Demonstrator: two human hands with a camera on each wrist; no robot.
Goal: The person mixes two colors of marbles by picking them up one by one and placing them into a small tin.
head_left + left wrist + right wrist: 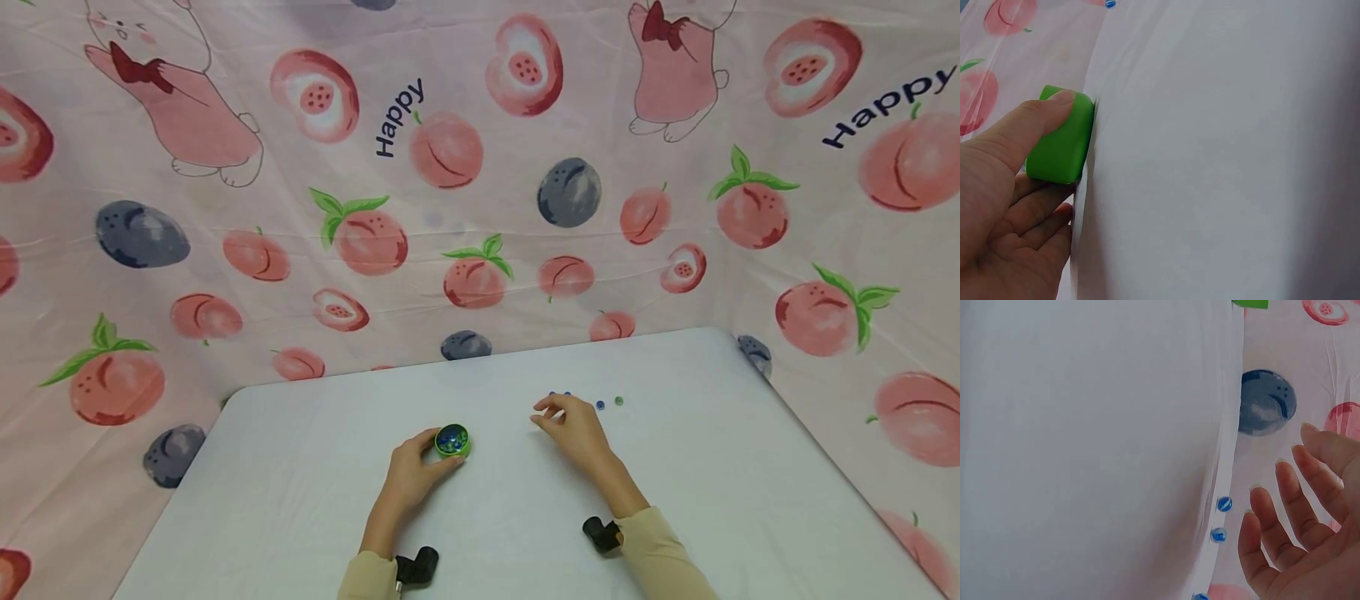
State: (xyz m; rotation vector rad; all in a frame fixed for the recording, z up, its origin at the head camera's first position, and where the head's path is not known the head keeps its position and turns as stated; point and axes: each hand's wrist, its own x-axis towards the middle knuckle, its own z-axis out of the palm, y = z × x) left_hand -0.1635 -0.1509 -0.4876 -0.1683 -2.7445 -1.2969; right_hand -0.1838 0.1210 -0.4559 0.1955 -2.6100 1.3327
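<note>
My left hand grips a small round green container on the table, thumb on the near side and fingers behind. Blue and green glass marbles lie inside it. In the left wrist view the thumb presses on the green wall of the container. To the right, my right hand hovers over the table with fingers loosely bent and nothing between them. Just beyond its fingers lie loose blue marbles; a further blue marble and a green marble are to its right.
A white-covered table spreads under both hands. Behind it and along its sides hangs a pink curtain printed with fruit and rabbits. Each wrist wears a black camera, seen at the left wrist camera and right wrist camera.
</note>
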